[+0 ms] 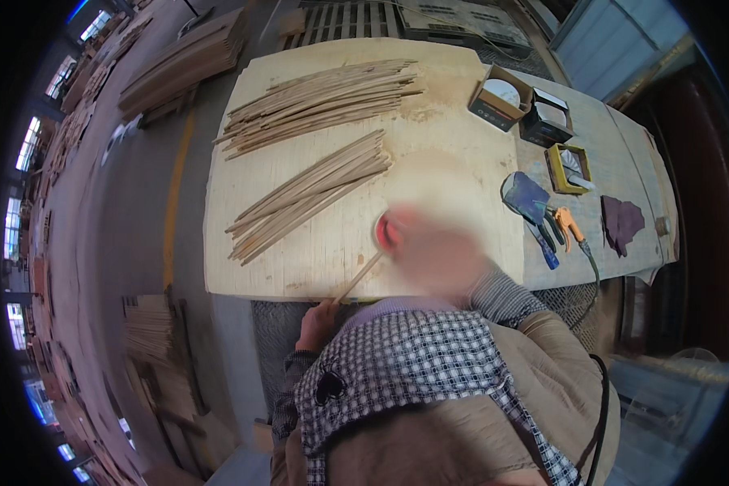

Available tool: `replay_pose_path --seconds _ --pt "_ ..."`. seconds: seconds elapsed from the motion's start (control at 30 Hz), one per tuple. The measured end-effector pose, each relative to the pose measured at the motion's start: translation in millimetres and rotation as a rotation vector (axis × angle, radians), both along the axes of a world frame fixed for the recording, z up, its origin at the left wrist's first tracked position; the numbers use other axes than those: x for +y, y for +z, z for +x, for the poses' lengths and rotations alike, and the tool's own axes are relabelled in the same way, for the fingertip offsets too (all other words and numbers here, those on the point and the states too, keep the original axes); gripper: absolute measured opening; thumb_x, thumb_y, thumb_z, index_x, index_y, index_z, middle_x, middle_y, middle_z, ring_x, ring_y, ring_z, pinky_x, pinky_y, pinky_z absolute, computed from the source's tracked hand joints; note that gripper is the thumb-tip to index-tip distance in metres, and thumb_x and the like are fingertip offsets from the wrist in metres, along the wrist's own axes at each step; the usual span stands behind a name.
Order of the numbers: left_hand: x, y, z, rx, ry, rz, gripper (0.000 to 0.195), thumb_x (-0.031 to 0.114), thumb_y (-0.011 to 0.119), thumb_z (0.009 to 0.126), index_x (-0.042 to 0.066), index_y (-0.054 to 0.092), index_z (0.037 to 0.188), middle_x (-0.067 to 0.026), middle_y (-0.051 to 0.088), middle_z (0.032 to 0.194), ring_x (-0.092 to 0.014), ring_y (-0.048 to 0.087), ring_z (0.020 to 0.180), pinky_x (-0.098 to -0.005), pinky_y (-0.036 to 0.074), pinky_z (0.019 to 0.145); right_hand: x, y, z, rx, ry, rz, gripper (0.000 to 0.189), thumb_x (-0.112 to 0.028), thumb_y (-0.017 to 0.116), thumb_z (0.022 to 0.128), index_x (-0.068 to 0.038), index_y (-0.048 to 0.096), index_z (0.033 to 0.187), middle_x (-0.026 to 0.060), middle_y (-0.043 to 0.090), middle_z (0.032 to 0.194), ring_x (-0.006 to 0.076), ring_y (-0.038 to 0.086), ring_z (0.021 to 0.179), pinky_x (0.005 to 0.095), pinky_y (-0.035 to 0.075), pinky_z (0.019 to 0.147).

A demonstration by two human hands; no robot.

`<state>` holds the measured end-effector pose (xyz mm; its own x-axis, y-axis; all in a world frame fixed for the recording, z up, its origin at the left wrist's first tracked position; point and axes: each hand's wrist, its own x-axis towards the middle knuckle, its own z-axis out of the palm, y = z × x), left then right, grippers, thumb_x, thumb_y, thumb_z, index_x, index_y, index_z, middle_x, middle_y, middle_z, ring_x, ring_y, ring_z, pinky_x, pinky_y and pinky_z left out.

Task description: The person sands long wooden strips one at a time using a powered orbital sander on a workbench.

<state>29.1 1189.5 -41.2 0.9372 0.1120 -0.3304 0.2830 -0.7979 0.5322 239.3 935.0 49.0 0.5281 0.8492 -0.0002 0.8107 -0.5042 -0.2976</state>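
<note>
My left hand (pixel 317 325), at the near table edge, is closed around one end of a thin wooden strip (pixel 359 278). The strip's other end meets a red round tool (pixel 389 231) with a pale rim, perhaps a sander. My right hand (pixel 440 258) is over this tool and appears to grip it; blur hides the fingers and much of the tool. Beyond my left hand, a bundle of wooden strips (pixel 307 197) lies slanted on the plywood tabletop (pixel 462 182). A second, wider bundle of strips (pixel 322 106) lies farther back.
At the right stand an open carton with white discs (pixel 501 94), a black box (pixel 547 115) and a yellow box (pixel 568 167). Nearer lie an orange air blow gun (pixel 568 225) with its hose, dark-handled pliers (pixel 553 228), a blue-handled tool (pixel 547 249) and a purple cloth (pixel 621 225). Stacked boards (pixel 185 64) stand left.
</note>
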Motion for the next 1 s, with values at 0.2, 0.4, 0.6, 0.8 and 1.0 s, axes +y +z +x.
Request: replay_pose_path --seconds 0.2,0.4,0.6,0.8,1.0 --pt "5.8 -11.3 1.1 -0.16 -0.126 -0.055 0.02 0.021 0.047 0.09 0.005 0.059 0.093 -0.0167 0.058 0.08 -0.037 0.058 0.075 -0.0446 0.046 0.063 8.8 2.8 40.9 0.182 -0.524 -0.004 0.03 -0.021 0.047 0.092 -0.008 0.052 0.119 0.013 0.054 0.115 0.0257 0.049 0.112 0.0387 0.04 0.094" --pt "6.4 -20.2 6.4 0.191 0.269 -0.425 0.029 0.027 0.049 0.091 0.001 0.06 0.088 -0.022 0.061 0.077 -0.038 0.058 0.075 -0.0433 0.044 0.063 16.8 29.9 -14.3 0.031 -0.069 -0.041 0.043 -0.023 0.05 0.091 -0.011 0.042 0.132 0.013 0.041 0.135 0.029 0.032 0.13 0.0418 0.022 0.11" --pt "-12.8 -0.3 -0.1 -0.124 0.147 0.01 0.027 0.03 0.049 0.09 0.004 0.054 0.085 -0.0196 0.061 0.078 -0.04 0.059 0.073 -0.0501 0.044 0.061 8.1 -10.5 -3.9 0.236 -0.196 0.214 0.045 -0.021 0.053 0.089 -0.008 0.042 0.13 0.0134 0.042 0.132 0.0284 0.034 0.127 0.0413 0.023 0.109" --pt "-14.4 -14.2 -1.4 0.012 0.091 0.105 0.019 0.026 0.046 0.089 0.007 0.049 0.089 -0.0184 0.061 0.08 -0.043 0.059 0.07 -0.0524 0.045 0.06 9.6 4.7 10.4 0.211 -0.235 0.143 0.045 -0.014 0.058 0.083 -0.007 0.045 0.126 0.0146 0.046 0.126 0.0283 0.041 0.121 0.039 0.031 0.105" --pt "-17.4 18.8 9.7 -0.168 -0.07 0.043 0.021 0.027 0.045 0.091 0.007 0.049 0.088 -0.0204 0.06 0.077 -0.041 0.059 0.071 -0.0528 0.044 0.06 56.3 -69.7 -49.6 0.33 -0.023 0.351 0.055 -0.02 0.061 0.076 -0.026 0.044 0.128 0.0228 0.049 0.109 0.0382 0.057 0.094 0.0465 0.048 0.077"
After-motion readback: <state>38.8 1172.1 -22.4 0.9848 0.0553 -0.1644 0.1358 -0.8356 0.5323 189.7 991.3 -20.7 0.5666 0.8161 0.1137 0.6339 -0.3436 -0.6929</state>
